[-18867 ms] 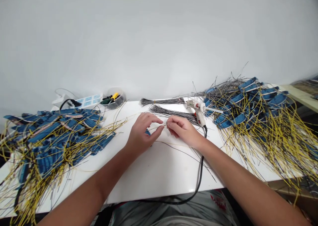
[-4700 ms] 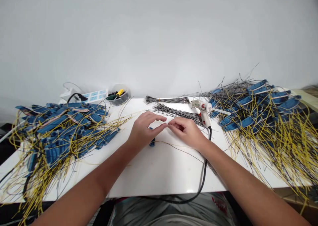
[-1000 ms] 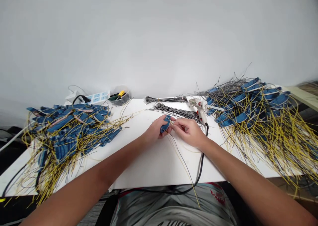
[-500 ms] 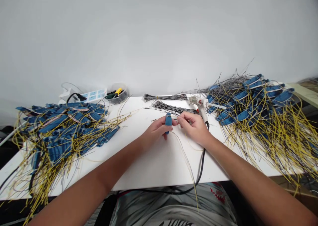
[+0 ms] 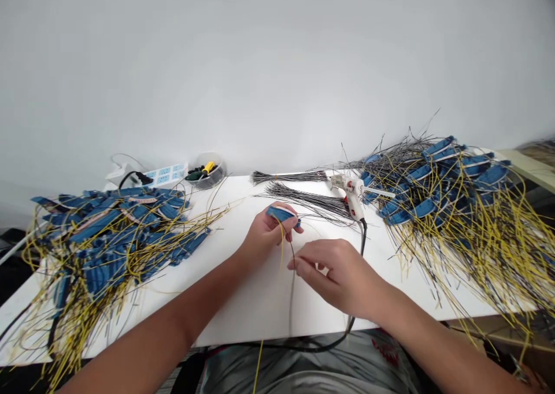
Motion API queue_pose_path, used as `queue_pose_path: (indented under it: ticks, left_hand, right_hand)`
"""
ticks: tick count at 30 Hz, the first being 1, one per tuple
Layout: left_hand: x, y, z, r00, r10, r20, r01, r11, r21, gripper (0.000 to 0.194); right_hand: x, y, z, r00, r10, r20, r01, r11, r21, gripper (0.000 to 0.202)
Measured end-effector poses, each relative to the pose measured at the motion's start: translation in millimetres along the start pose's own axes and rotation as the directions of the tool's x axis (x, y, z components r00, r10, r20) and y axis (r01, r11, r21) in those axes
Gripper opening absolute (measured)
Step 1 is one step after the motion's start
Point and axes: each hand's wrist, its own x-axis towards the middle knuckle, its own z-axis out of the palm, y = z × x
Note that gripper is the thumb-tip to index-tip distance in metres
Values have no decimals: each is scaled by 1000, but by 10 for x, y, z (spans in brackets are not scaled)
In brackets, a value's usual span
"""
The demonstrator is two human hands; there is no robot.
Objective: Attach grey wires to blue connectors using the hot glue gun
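Near the middle of the table, my left hand is closed around a small blue curved plastic piece with a pale strip. A yellow wire and a dark wire trail down from that piece. Lower and to the right, my right hand pinches the dark wire between thumb and forefinger. Behind the hands lies a bundle of dark wires, and a white hot glue gun rests beside it with its cord running toward me.
Blue pieces with yellow and dark wires are heaped at left and right. At the back are a second wire bundle, a power strip and a clear tub. The black cord crosses the table's front edge.
My left hand has tilted the blue piece so its pale strip shows. My right hand has moved down and toward me, away from the piece, and now pinches the dark wire.
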Motion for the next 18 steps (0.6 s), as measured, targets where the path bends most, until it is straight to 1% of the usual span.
queue_pose_path:
  ticks: [1, 2, 3, 4, 5, 6, 7, 8, 9, 10, 11, 13, 15, 16, 18]
  left_hand:
    - [-10, 17, 2, 1000, -11, 6, 11, 1000, -2, 38]
    - [-22, 31, 5, 1000, -24, 16, 24, 1000, 2, 38]
    - [-33, 41, 9, 999, -37, 28, 36, 999, 12, 39]
    - [-44, 46, 12, 998, -45, 41, 44, 999, 25, 39]
    - [-53, 46, 16, 997, -47, 55, 45, 998, 39, 38]
    - [-60, 41, 18, 997, -44, 69, 41, 998, 48, 38]
    - [-64, 33, 21, 996, -38, 81, 34, 998, 55, 38]
    - [-65, 24, 22, 995, -33, 89, 28, 998, 60, 38]
    - [-64, 16, 22, 995, -31, 94, 24, 997, 66, 37]
    - [-61, 10, 22, 995, -31, 96, 24, 997, 74, 37]
    - [-58, 9, 21, 995, -32, 97, 24, 996, 82, 37]
    - [-55, 18, 15, 992, -22, 121, 11, 996, 88, 37]
    - [-62, 38, 5, 979, -12, 204, -6, 996, 84, 44]
    - [-69, 47, 1, 962, -14, 274, -7, 997, 76, 53]
    - [-92, 60, -2, 904, -18, 427, 9, 1000, 23, 76]
  right_hand:
    - [-18, -14, -6, 993, -50, -103, 42, 995, -86, 28]
    - [-24, -11, -27, 970, -108, -219, 69, 981, -179, 26]
    - [-18, 6, -62, 933, -165, -319, 74, 958, -278, 21]
    - [0, 31, -107, 897, -219, -384, 64, 924, -376, 15]
    - [27, 62, -156, 880, -260, -397, 50, 883, -468, 10]
    - [59, 95, -204, 890, -282, -360, 44, 836, -547, 18]
    - [94, 129, -246, 916, -283, -285, 54, 790, -611, 27]
    - [127, 162, -281, 944, -268, -191, 81, 752, -655, 32]
    - [156, 193, -309, 965, -241, -101, 111, 727, -678, 28]
    - [176, 220, -331, 977, -209, -31, 131, 717, -684, 18]
    - [188, 243, -350, 985, -173, 10, 133, 720, -681, 11]
    - [183, 273, -391, 994, -106, 30, 99, 746, -658, 24]
    - [151, 283, -443, 1000, -25, -2, 18, 788, -615, 28]
    - [130, 283, -469, 999, 24, -21, -32, 812, -582, 27]
    - [94, 277, -511, 992, 117, -52, -127, 863, -488, 26]
